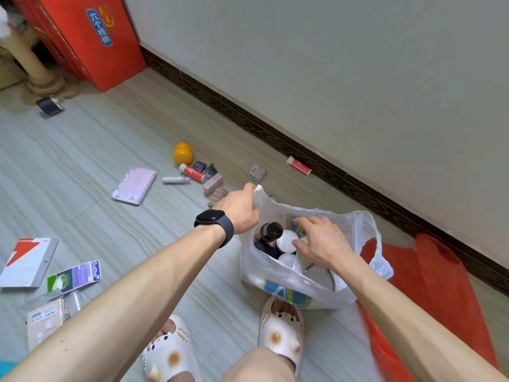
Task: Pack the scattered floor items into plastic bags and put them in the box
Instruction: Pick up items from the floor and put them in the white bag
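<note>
Now my left hand (242, 209) grips the rim of the white plastic bag (278, 277), which sits on the floor at my feet. My right hand (322, 241) is inside it, fingers loose and spread, beside a dark bottle (271, 231). The pink notebook (136, 186) lies beyond.

white bag (278, 277), orange ball (183, 153), pink notebook (135, 186)

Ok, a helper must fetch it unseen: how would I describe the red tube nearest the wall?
Follow the dark baseboard under the white wall. The red tube with a white cap lies against it, alone. The other tube lies in the cluster beside the yellow ball.
</note>
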A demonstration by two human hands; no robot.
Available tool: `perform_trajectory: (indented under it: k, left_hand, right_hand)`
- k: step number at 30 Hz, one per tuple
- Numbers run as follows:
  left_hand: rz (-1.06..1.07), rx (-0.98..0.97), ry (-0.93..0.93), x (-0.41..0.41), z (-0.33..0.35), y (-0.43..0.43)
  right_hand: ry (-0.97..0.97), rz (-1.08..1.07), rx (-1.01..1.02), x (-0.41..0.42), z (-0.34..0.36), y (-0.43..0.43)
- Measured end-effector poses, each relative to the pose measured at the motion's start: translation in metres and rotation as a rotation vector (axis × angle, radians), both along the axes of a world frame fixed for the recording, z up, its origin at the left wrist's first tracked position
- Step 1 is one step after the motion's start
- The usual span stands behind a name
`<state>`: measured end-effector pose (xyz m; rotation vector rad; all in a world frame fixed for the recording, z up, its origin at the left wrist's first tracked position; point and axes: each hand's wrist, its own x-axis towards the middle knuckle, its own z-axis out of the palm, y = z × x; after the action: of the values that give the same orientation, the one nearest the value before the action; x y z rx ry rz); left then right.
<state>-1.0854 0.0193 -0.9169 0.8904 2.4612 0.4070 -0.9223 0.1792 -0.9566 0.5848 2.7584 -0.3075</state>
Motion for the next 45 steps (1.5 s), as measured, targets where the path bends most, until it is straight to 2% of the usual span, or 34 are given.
perform_trajectory:
  k: [4,8,11,14,20,24,30,36,40,43,45]
  left_hand:
    - [-0.041,-0.041,0.021,0.004,-0.001,0.003]
    - [-0.09,-0.096,0.045,0.009,0.003,0.001]
    - [-0.165,-0.175,0.125,0.01,0.017,-0.008]
    - [-0.235,-0.208,0.234,-0.001,0.042,-0.028]
    - [-0.103,-0.218,0.287,-0.018,0.08,-0.137]
    - [0.125,-0.329,0.399,-0.014,0.068,-0.237]
    - [0.456,-0.349,0.225,0.023,0.006,-0.346]
    - [0.722,-0.412,-0.098,0.073,-0.086,-0.412]
    - [0.881,-0.39,-0.253,0.101,-0.128,-0.431]
    - [1.048,-0.344,-0.149,0.101,-0.143,-0.439]
    - [1.09,-0.336,-0.083,0.089,-0.151,-0.444]
  right_hand:
    - [0.155,-0.069,0.107,0.043,0.005,0.009]
    - [0.172,-0.129,0.228,0.091,0.01,0.015]
    - [0.234,-0.169,0.186,0.115,0.018,0.008]
    - [0.402,-0.13,0.098,0.115,0.032,-0.01]
    - [0.593,0.03,-0.107,0.072,0.075,-0.059]
    - [0.615,0.223,-0.165,0.028,0.108,-0.097]
    - [0.494,0.654,-0.069,-0.047,0.13,-0.16]
    - [0.17,0.971,0.0,-0.087,0.07,-0.219]
    - [-0.094,1.022,-0.051,-0.091,0.0,-0.253]
    - [-0.309,0.965,-0.061,-0.1,-0.046,-0.279]
    - [-0.38,0.879,-0.093,-0.106,-0.078,-0.292]
